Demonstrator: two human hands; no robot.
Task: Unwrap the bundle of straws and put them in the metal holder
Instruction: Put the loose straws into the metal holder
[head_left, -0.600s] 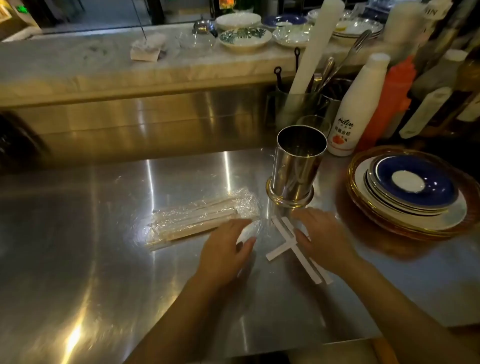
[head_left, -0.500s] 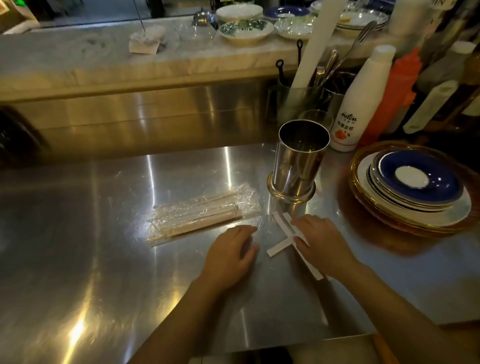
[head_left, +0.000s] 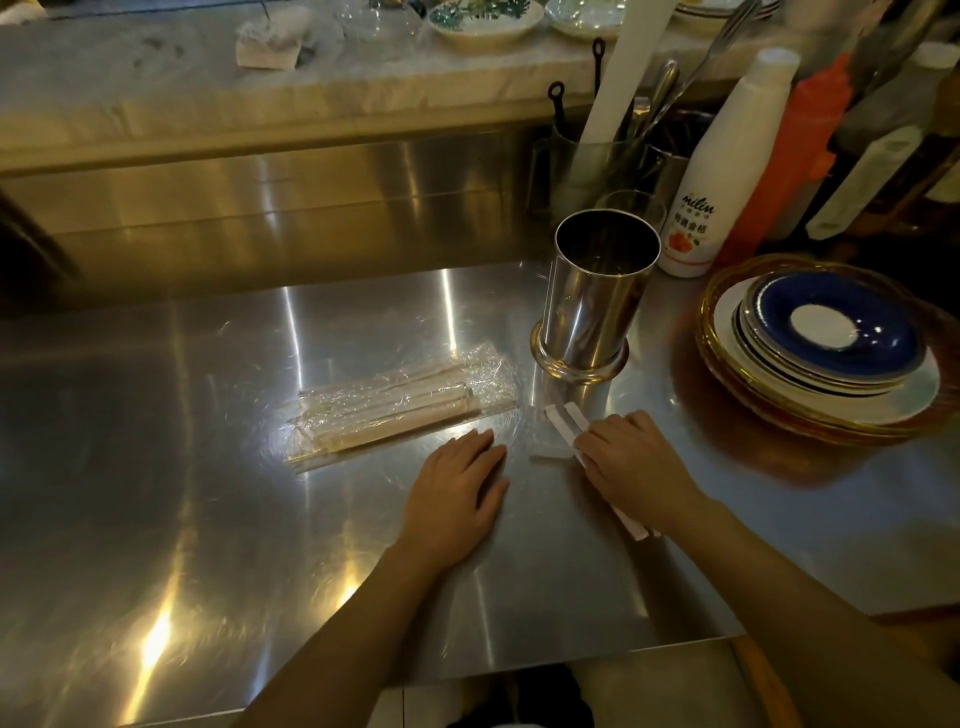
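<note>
A bundle of paper-wrapped straws (head_left: 400, 408) in clear plastic film lies flat on the steel counter. The empty metal holder (head_left: 597, 296) stands upright just right of it. Loose white-wrapped straws (head_left: 563, 423) lie crossed in front of the holder. My left hand (head_left: 457, 493) rests flat on the counter just below the bundle's right end, fingers together, holding nothing. My right hand (head_left: 634, 465) lies palm down on top of the loose straws, covering their middle; it presses on them without gripping.
A stack of plates (head_left: 826, 353) with a blue one on top sits at the right. A white bottle (head_left: 722, 171), an orange bottle (head_left: 795, 156) and a utensil cup (head_left: 597, 161) stand behind the holder. The counter's front edge (head_left: 519, 670) is close to me.
My left hand slid back from the bundle's end and flattened on the counter. My right hand moved down onto the loose straws, which now lie closer together.
</note>
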